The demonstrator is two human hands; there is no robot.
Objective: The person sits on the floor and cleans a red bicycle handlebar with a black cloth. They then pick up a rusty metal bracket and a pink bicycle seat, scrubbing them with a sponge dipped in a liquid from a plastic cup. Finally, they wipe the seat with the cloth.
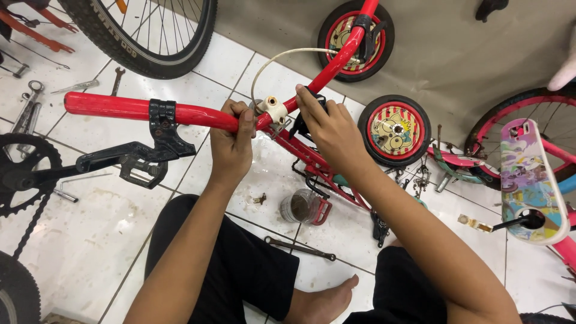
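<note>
Left hand (231, 144) should keep clamping the red metal handlebar (138, 110) steady; right hand (327, 129) seemingly pinches the black brake lever (307, 111), fingers narrow.

From my remote seat I see no packages, signs or screens, only decals: round red-and-yellow cartoon stickers on two small wheels (395, 130) (355, 40), and a pastel printed chain guard (529, 180) at right on the tiled floor (90, 240).

You are sitting on a white tiled floor (90, 240) where spanners (116, 80) are lying at upper left, a dark wrench (300, 247) is lying between your knees, a small greasy jar (302, 206) is standing, and two red training wheels (394, 129) are resting.
</note>
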